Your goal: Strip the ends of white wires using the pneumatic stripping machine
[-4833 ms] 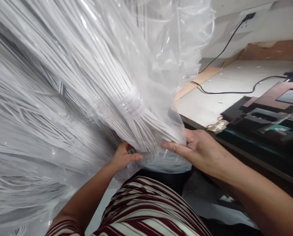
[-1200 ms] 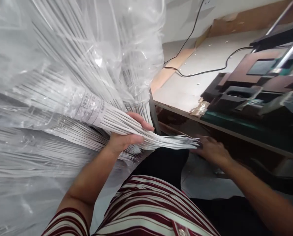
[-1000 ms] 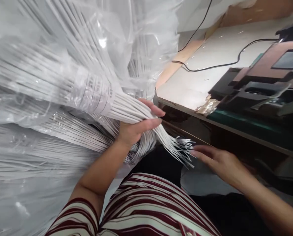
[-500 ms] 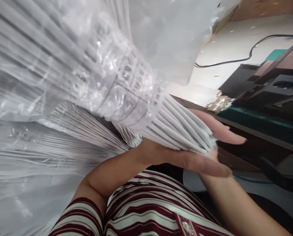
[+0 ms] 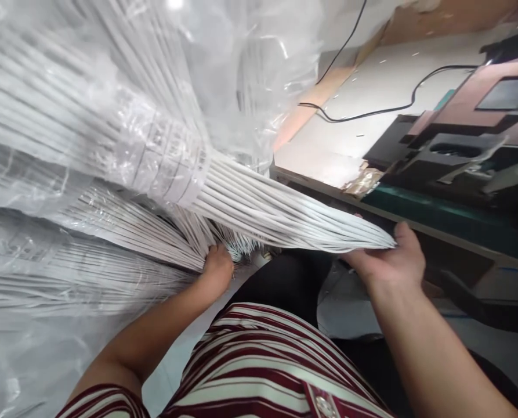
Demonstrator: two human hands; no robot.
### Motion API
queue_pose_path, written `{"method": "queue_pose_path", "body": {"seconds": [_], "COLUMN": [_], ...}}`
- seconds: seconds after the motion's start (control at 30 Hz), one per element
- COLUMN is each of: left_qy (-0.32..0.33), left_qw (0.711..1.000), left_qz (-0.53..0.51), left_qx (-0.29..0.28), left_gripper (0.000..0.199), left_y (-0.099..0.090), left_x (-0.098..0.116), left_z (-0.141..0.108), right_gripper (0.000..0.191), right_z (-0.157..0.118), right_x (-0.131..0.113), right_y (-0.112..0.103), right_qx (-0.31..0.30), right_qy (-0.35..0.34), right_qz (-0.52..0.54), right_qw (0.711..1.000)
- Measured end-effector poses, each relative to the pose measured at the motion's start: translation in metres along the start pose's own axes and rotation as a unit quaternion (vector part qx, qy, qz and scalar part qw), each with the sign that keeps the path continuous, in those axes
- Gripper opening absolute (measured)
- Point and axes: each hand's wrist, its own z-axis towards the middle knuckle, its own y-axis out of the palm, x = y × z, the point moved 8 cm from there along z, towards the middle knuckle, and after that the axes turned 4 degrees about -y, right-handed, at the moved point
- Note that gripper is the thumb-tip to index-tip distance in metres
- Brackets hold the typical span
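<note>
A thick bundle of white wires (image 5: 276, 212) slants across the view, with its upper part inside a clear plastic wrapper (image 5: 158, 151) that carries a printed label. My right hand (image 5: 391, 264) cradles the tapered end of this bundle, thumb on the far side and the other fingers partly hidden beneath. Lower down, my left hand (image 5: 218, 268) has its fingers curled at the end of a second bundle of white wires (image 5: 154, 232). Exactly how many strands the left hand grips is hidden.
More plastic-wrapped wire bundles (image 5: 89, 278) hang at the left. At the right stand a pink and black machine (image 5: 467, 128) and a brown bench edge (image 5: 319, 194). A black cable (image 5: 372, 113) crosses a white surface (image 5: 384, 87). Crumpled brown material (image 5: 363, 180) lies near the machine.
My left hand has left the upper bundle and moved down and left to the lower one. The upper bundle's wrapper appears farther left, with more bare wire showing. My right hand now supports its tip.
</note>
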Motion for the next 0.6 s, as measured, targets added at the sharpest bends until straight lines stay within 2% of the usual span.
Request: {"method": "queue_pose_path", "body": {"seconds": [0.1,0.33,0.47,0.6], "left_qy": [-0.039,-0.074,-0.069,-0.064], "left_qw": [0.998,0.989,0.990,0.995], "left_qz": [0.047,0.113,0.100,0.044], "left_qx": [-0.026,-0.063,-0.066,-0.061], "left_gripper": [0.032,0.032,0.032,0.032], "left_y": [0.016,0.032,0.039,0.044], "left_x": [-0.013,-0.030,-0.028,-0.028], "left_z": [-0.013,-0.040,-0.042,-0.043], "right_gripper": [0.027,0.025,0.022,0.015], "right_z": [-0.003,0.007,0.010,0.012], "right_x": [0.002,-0.011,-0.017,-0.018], "right_y": [0.003,0.009,0.002,-0.005], "right_qx": [0.014,-0.032,-0.010,0.031], "right_qy": [0.008,0.008,0.011,0.018], "right_qz": [0.026,0.047,0.020,-0.051], "right_qw": [1.000,0.998,1.000,0.998]}}
